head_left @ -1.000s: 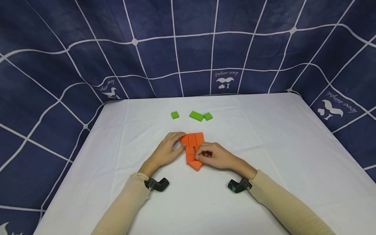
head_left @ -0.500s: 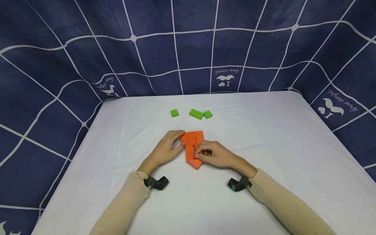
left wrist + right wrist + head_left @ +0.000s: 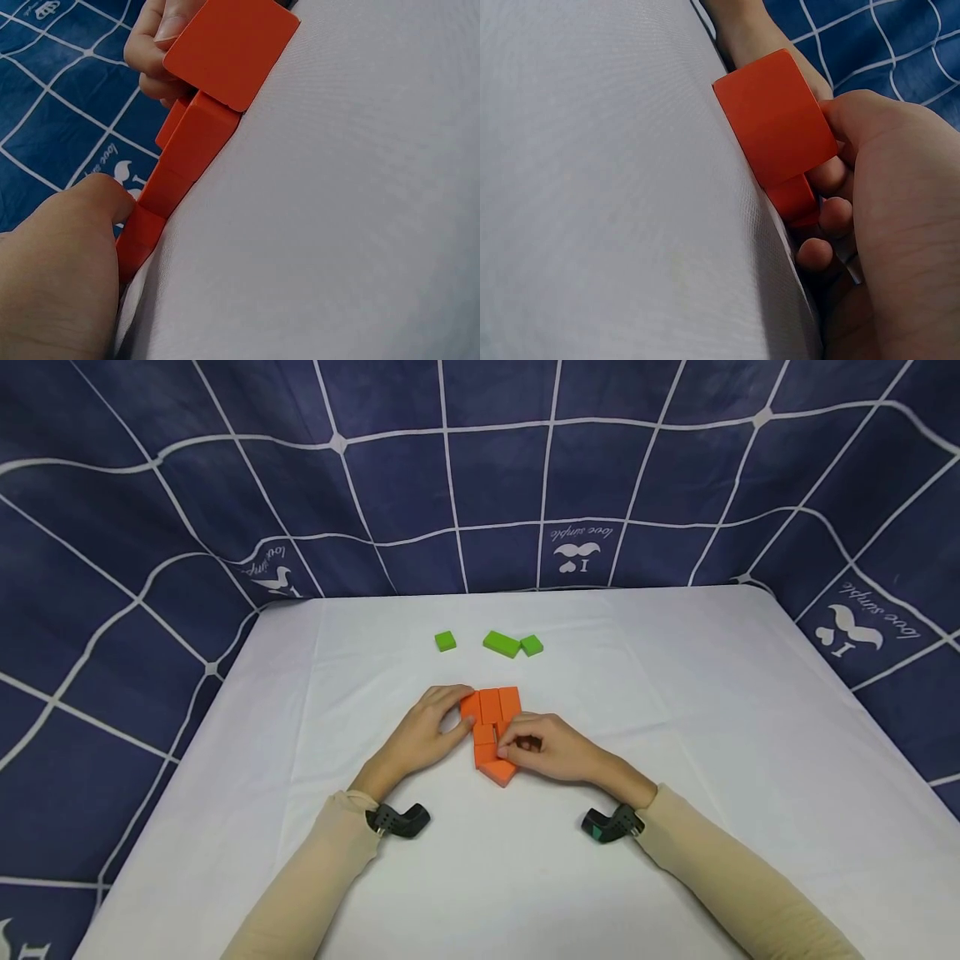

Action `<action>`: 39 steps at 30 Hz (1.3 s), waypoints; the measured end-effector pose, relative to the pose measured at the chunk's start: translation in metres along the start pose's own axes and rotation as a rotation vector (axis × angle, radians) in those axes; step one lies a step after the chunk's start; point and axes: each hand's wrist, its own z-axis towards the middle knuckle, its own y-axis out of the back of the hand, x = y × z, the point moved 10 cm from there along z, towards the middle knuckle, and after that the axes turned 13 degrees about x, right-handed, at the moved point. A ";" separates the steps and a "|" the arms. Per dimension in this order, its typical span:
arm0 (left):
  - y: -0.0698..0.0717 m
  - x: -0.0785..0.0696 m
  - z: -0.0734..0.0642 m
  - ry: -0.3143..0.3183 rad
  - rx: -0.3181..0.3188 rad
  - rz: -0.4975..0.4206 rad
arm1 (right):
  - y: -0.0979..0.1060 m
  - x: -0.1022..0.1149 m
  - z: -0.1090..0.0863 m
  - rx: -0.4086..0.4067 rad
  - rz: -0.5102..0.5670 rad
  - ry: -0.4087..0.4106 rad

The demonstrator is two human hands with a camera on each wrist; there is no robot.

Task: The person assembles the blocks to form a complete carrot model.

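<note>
In the head view, several orange blocks (image 3: 490,707) lie together on the white cloth: a row of three at the far end, more below it. My left hand (image 3: 425,734) spans the row's leftmost block, index finger at its far corner and thumb at its near end. On the other side my right hand (image 3: 555,747) has thumb and index finger together on an orange block at the right of the group, mostly hidden by those fingers. An angled orange block (image 3: 498,772) sits nearest me; its flat face (image 3: 776,120) fills much of the right wrist view beside the thumb.
Three green blocks lie farther back: a small one (image 3: 445,641) at left, then a long one (image 3: 502,643) close to another small one (image 3: 532,645). A dark blue curtain with white lines (image 3: 495,485) borders the white-covered table (image 3: 720,693) behind and at both sides.
The whole scene sits slightly higher in the head view than before. Both hands keep their places at the orange blocks, and the blocks show no clear movement.
</note>
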 end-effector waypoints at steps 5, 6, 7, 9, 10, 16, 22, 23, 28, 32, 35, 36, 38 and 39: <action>0.003 0.000 0.000 0.008 0.000 -0.002 | 0.002 0.001 0.002 0.007 -0.002 -0.004; 0.003 -0.001 0.000 0.008 0.000 -0.002 | 0.002 0.001 0.002 0.008 -0.002 -0.006; 0.004 -0.001 0.000 0.007 -0.001 -0.002 | 0.002 0.001 0.002 0.010 -0.002 -0.007; 0.005 0.000 0.000 0.007 -0.004 0.000 | 0.002 0.001 0.003 0.011 -0.001 -0.009; 0.005 0.000 0.000 0.006 -0.006 0.002 | 0.003 0.002 0.003 0.012 -0.001 -0.008; 0.007 0.000 -0.002 0.016 -0.001 -0.004 | 0.003 0.004 0.006 0.013 -0.001 0.005; 0.008 0.000 -0.004 0.016 -0.010 -0.014 | 0.003 0.005 0.007 0.014 -0.002 0.006; 0.008 0.001 -0.004 0.016 -0.010 -0.015 | 0.003 0.005 0.007 0.013 -0.001 0.002; 0.005 0.001 -0.004 0.011 -0.004 -0.015 | 0.002 0.003 0.005 0.002 0.015 -0.006; 0.004 -0.001 -0.005 0.008 -0.005 -0.009 | 0.005 0.003 0.003 -0.024 0.012 0.006; 0.002 -0.001 -0.004 0.010 -0.002 -0.007 | 0.015 0.000 -0.001 -0.086 0.002 -0.008; 0.001 -0.001 -0.004 0.011 0.001 -0.007 | 0.020 -0.003 -0.002 -0.114 -0.001 -0.017; 0.000 -0.001 -0.003 0.015 0.007 -0.009 | 0.029 -0.009 -0.004 -0.173 -0.009 -0.038; 0.000 -0.001 -0.003 0.015 0.009 -0.009 | 0.033 -0.013 -0.005 -0.202 -0.013 -0.049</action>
